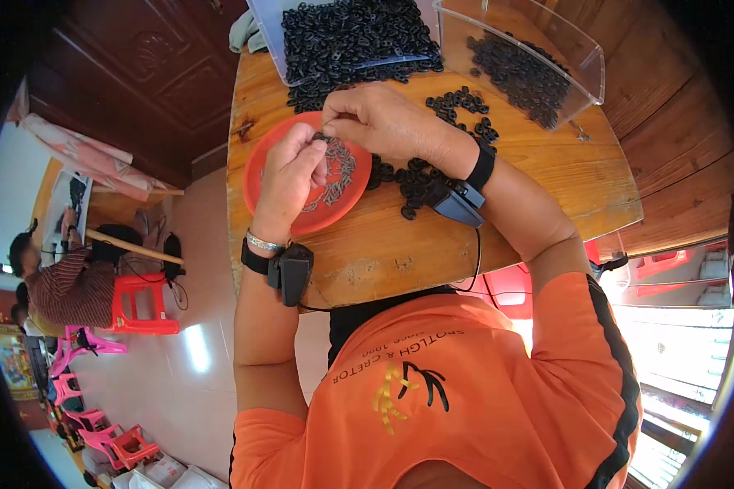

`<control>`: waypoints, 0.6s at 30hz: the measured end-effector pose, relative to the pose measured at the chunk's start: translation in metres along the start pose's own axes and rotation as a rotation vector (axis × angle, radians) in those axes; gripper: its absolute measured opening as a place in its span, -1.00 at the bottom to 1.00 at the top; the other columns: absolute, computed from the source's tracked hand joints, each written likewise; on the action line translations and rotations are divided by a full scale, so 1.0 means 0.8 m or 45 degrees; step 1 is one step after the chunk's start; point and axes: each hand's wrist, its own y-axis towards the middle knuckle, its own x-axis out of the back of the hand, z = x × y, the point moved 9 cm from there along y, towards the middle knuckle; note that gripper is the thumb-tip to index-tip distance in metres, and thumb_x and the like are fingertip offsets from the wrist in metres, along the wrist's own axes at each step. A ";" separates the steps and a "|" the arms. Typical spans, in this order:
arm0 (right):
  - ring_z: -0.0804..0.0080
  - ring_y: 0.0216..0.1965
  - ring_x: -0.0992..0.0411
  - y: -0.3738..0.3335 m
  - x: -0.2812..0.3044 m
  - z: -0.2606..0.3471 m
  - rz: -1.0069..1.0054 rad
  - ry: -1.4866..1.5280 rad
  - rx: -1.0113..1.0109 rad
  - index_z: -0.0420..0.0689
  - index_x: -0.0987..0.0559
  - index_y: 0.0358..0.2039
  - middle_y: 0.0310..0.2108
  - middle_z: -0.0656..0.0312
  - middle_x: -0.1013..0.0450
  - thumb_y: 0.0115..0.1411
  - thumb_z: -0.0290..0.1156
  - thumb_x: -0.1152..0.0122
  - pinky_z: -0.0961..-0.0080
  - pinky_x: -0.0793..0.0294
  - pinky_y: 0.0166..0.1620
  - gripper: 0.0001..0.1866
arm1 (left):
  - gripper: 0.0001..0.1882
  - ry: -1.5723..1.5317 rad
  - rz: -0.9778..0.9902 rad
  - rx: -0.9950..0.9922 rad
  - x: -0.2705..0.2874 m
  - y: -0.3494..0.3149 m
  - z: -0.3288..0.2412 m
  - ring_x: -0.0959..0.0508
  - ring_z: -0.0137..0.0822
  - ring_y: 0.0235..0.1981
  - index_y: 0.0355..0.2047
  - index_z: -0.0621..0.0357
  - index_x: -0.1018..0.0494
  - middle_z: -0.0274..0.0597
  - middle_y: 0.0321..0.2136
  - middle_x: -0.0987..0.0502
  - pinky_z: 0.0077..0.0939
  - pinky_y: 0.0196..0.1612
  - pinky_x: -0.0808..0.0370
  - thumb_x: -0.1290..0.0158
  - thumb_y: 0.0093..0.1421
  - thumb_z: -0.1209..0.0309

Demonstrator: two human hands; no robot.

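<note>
Orange shirt (473,383) closest, then my left grip (289,173) pinching one tiny dark piece (321,138) over one red dish (362,175); can't tell if my right grip (383,122), fingertips bunched there, holds it too. Too small to read its direction or long axis. Two clear bins (269,28) up my desk (367,262).

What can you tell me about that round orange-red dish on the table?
The orange-red dish is round and shallow, with a smooth surface that looks like plastic. It sits flat on the wooden table, with many small grey, metal-looking pieces scattered inside. The left hand covers part of it, and the right hand hangs over its far edge; whether either touches it, I can't tell. Black pieces lie close by its right side.
</note>
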 end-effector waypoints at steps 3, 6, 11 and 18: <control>0.25 -0.58 -0.39 0.001 0.000 0.004 0.003 -0.017 0.003 -0.19 -0.48 -0.43 -0.63 0.14 -0.42 0.10 -0.36 -0.12 0.40 -0.34 -0.48 -0.85 | -0.86 -0.056 0.000 0.000 0.000 -0.002 -0.001 -0.34 -0.59 -0.66 -0.43 0.21 -0.32 -0.38 -0.68 -0.37 -0.69 -0.59 -0.31 0.10 0.19 0.39; 0.25 -0.58 -0.39 0.000 -0.001 0.002 0.007 -0.052 0.025 -0.18 -0.48 -0.43 -0.63 0.14 -0.42 0.09 -0.36 -0.12 0.39 -0.33 -0.48 -0.86 | -0.84 -0.058 0.030 0.006 -0.003 -0.002 -0.001 -0.32 -0.59 -0.68 -0.48 0.20 -0.32 -0.38 -0.70 -0.35 -0.69 -0.61 -0.27 0.11 0.18 0.38; 0.22 -0.56 -0.41 -0.002 0.000 0.007 -0.040 -0.059 0.049 -0.16 -0.49 -0.43 -0.62 0.13 -0.43 0.08 -0.37 -0.13 0.38 -0.34 -0.48 -0.87 | -0.81 0.012 -0.028 -0.014 -0.001 -0.002 -0.002 -0.29 -0.60 -0.71 -0.55 0.18 -0.31 -0.39 -0.74 -0.31 -0.68 -0.64 -0.23 0.10 0.16 0.38; 0.18 -0.52 -0.44 -0.004 -0.004 0.010 -0.076 -0.056 0.066 -0.16 -0.49 -0.44 -0.59 0.11 -0.44 0.06 -0.39 -0.15 0.36 -0.37 -0.45 -0.88 | -0.82 0.066 -0.115 -0.014 0.002 -0.008 -0.006 -0.28 -0.59 -0.72 -0.55 0.22 -0.32 -0.39 -0.75 -0.30 -0.64 -0.65 -0.21 0.10 0.15 0.41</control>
